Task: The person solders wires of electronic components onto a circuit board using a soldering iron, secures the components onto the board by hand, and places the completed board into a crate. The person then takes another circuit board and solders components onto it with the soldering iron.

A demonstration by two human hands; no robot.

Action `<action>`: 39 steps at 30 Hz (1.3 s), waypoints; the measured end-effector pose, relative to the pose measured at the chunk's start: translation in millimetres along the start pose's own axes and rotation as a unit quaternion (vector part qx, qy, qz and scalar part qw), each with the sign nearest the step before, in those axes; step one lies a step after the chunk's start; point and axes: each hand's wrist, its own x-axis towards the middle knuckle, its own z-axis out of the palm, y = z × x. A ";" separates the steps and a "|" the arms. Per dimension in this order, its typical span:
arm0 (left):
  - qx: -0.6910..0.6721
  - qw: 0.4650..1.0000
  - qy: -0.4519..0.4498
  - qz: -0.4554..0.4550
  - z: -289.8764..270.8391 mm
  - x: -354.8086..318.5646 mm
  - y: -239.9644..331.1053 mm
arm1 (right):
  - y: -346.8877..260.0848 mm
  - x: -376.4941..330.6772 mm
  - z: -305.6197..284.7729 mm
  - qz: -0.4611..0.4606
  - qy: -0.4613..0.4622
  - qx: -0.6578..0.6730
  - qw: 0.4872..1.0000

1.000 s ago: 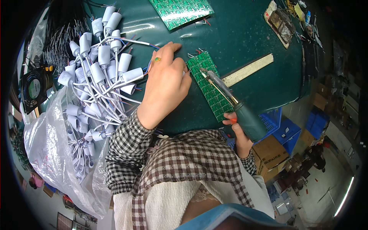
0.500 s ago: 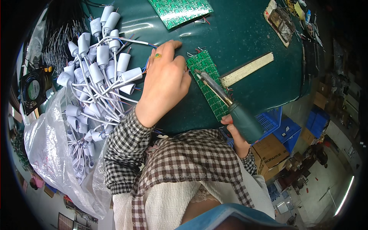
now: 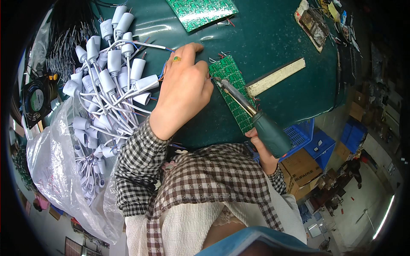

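Note:
My right hand [image 3: 264, 154] grips a soldering iron [image 3: 273, 135] with a dark green handle, its tip slanting up-left to the left edge of a narrow green circuit board panel [image 3: 232, 96]. A fingertip of that hand lies by the panel's near end. My left hand [image 3: 183, 87], back upward, is closed beside the panel's left edge, and a thin wire end shows between its fingers and the iron's tip. Its fingertips are mostly hidden. A blue wire [image 3: 164, 70] runs under this hand from the heap of white lamp sockets [image 3: 114, 64] with white cables.
A wooden strip [image 3: 277, 77] lies right of the panel. Another green board panel [image 3: 200, 13] is at the far edge. A dirty soldering tray [image 3: 314, 25] sits far right. Black wires [image 3: 72, 25], a clear plastic bag [image 3: 64, 162] and a small fan [image 3: 37, 99] are at left.
The iron's tip has shifted slightly left, to the panel's edge close to my left fingers. My left hand and the panel have barely moved.

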 end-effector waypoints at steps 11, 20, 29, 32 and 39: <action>-0.003 1.000 0.001 0.000 -0.1 0.7 0.4 | 3.2 -0.2 -0.8 -0.029 0.000 -0.021 0.999; -0.003 1.000 0.001 -0.001 0.4 0.8 0.7 | -2.7 -0.7 0.2 -0.034 0.005 -0.032 0.999; -0.005 1.000 0.009 -0.005 1.7 -1.1 1.8 | -3.8 -2.4 1.5 -0.009 0.026 0.022 0.999; -0.006 1.000 0.011 -0.004 1.5 -1.2 1.7 | -2.3 -3.1 1.6 -0.001 0.031 0.039 0.999; -0.009 1.000 0.014 -0.004 3.1 -1.7 1.4 | -1.2 -2.2 -0.9 -0.013 0.032 0.025 0.999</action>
